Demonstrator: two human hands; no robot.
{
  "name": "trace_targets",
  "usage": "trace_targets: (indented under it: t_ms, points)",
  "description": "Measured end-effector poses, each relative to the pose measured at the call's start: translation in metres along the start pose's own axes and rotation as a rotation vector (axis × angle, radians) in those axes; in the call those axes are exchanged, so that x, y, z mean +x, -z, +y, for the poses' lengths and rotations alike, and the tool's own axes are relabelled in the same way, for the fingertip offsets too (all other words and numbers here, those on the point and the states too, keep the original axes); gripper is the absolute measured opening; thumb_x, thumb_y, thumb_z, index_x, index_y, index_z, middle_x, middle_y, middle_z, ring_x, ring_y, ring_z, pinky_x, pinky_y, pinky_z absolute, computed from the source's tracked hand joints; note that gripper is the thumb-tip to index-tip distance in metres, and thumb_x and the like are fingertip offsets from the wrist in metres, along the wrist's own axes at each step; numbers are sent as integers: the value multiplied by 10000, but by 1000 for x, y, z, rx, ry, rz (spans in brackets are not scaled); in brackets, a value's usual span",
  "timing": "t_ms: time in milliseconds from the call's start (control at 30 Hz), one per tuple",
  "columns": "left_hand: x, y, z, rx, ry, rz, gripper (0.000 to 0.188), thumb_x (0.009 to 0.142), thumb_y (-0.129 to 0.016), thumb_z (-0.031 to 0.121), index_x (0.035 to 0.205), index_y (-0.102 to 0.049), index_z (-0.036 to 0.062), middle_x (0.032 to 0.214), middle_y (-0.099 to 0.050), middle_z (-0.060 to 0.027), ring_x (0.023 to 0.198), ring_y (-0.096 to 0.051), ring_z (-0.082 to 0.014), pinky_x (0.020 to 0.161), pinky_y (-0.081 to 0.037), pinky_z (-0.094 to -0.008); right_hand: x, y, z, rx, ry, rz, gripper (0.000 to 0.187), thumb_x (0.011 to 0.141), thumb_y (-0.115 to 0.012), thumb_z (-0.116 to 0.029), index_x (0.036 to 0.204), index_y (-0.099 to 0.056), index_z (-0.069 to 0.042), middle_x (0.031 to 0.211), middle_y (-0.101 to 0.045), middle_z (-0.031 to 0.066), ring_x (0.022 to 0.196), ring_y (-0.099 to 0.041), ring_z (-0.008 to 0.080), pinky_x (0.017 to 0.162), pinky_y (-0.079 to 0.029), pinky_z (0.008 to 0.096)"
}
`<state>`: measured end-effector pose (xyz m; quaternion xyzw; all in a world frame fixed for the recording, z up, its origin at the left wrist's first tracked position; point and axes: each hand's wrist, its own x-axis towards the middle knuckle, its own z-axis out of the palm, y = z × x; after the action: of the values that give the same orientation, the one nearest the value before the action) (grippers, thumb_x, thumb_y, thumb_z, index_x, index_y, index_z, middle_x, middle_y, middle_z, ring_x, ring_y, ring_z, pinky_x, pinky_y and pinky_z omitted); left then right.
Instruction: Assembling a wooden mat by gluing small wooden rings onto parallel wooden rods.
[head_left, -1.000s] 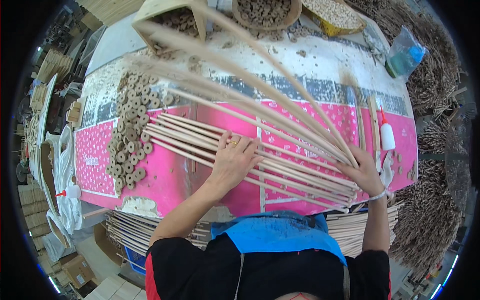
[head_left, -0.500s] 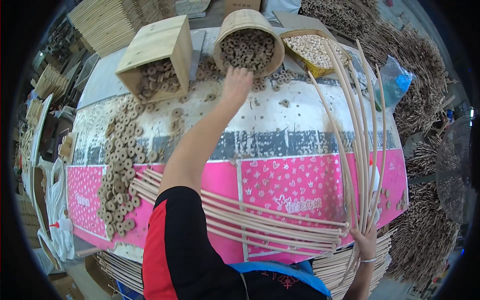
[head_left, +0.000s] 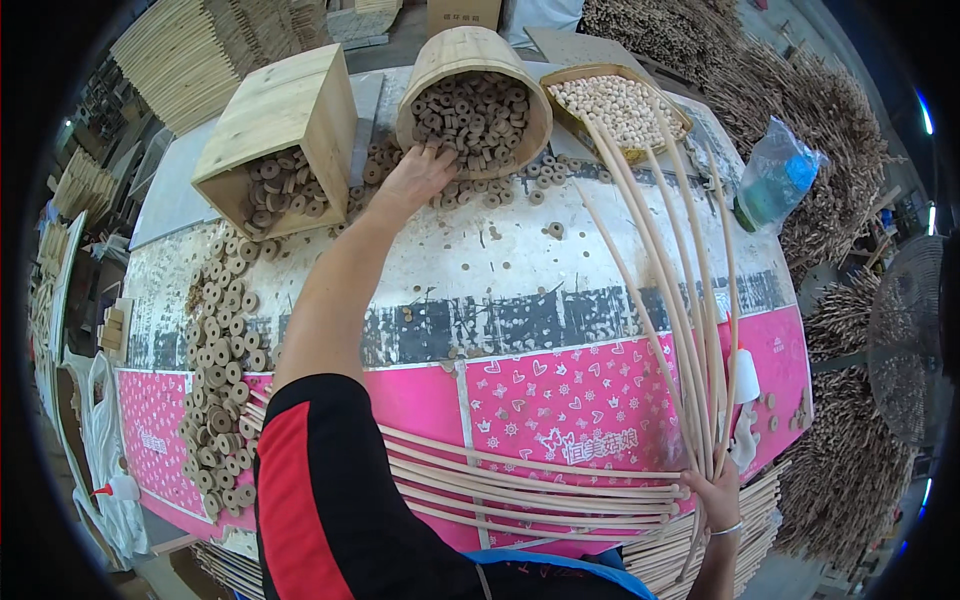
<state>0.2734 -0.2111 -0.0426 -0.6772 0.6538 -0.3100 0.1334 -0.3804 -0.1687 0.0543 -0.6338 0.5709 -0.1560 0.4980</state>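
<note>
My left hand (head_left: 418, 178) is at the lower left rim of a round wooden bucket (head_left: 468, 52), which lies tipped on its side with its mouth toward me. The fingers are curled against small wooden discs with center holes (head_left: 475, 115); whatever they hold is hidden. At the lower right, my right hand (head_left: 715, 495) is closed around the near ends of several long, thin wooden rods (head_left: 672, 330), which fan upward and away over the table. More rods (head_left: 530, 480) lie crosswise on the pink covering, their right ends beside that hand.
A square wooden box (head_left: 275, 100) of discs lies left of the bucket. Loose discs (head_left: 220, 350) spread down the table's left side. A yellow tray (head_left: 640, 155) of pale small pieces, a plastic bag (head_left: 780, 175) and a white bottle (head_left: 745, 375) stand to the right.
My left hand has shifted left along the bucket's lower rim, its fingers still at the discs. My right hand keeps its hold on the rods. The whole view has shifted slightly.
</note>
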Motion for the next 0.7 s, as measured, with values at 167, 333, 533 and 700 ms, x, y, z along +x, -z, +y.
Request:
trace_targets:
  t_ms: [167,333,533,700]
  points:
    - [-23,21,-2,55,-108,-100,328,858,-661,151,1185,-657,126,1280,-582,-64,1233,-563,-268,931,-500,-340,2,-3,-6,26,42,-31,430,755,-820,-73,1116,-610,27,902,-655,25,763,-601,84,662,-496,233]
    - [-53,37,-11,20,-122,53,219,831,-666,171,1046,-696,144,1149,-601,-33,1180,-572,-237,926,-487,-344,4,-3,-3,28,63,-67,457,753,-832,-104,1127,-605,26,906,-658,24,776,-605,89,690,-505,242]
    - [-31,51,-3,-279,140,8,209,815,-691,218,999,-707,119,1069,-642,-34,1082,-624,-260,894,-501,-382,-3,15,3,76,46,-83,457,761,-803,-64,1160,-600,29,923,-661,34,784,-630,98,691,-514,240]
    - [22,51,14,-557,401,153,775,810,-757,463,1504,-458,292,1485,-481,-113,1372,-468,-348,1096,-391,-546,-20,41,3,30,-167,-224,417,817,-781,-83,1179,-612,39,900,-665,56,715,-642,116,598,-537,263]
